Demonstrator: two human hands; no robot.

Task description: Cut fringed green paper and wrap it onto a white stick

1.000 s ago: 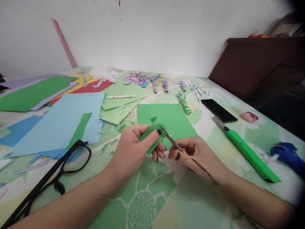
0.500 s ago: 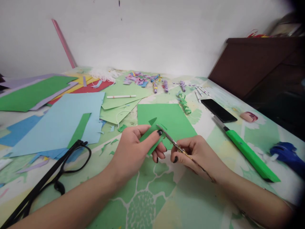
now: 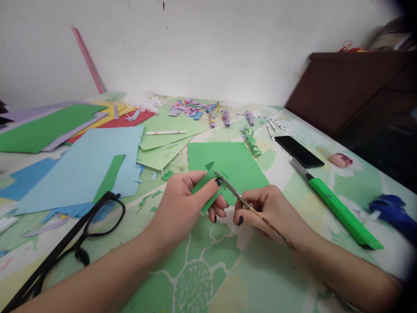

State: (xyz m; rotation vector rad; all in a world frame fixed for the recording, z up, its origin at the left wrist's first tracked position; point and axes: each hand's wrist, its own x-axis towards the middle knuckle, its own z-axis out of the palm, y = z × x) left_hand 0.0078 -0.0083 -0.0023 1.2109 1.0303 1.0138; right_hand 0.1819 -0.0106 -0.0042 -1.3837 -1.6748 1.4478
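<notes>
My left hand (image 3: 182, 202) pinches a small folded piece of green paper (image 3: 206, 189) between thumb and fingers, just above the table. My right hand (image 3: 269, 208) is closed around small scissors (image 3: 232, 190), whose blades point up-left into the paper's edge. A green paper sheet (image 3: 233, 161) lies flat on the table right behind both hands. Small green offcuts (image 3: 156, 193) lie to the left of my left hand.
Black glasses (image 3: 81, 230) lie at the front left. Light blue sheets (image 3: 87, 167) and other coloured paper cover the left. A green utility knife (image 3: 342, 213), a black phone (image 3: 299, 151), white pens (image 3: 273, 125) and a blue object (image 3: 392, 213) lie to the right. A dark cabinet (image 3: 352, 91) stands beyond.
The scissors' blades have slid slightly left along the green piece, and my right hand has shifted a little. My left hand keeps its grip on the paper.
</notes>
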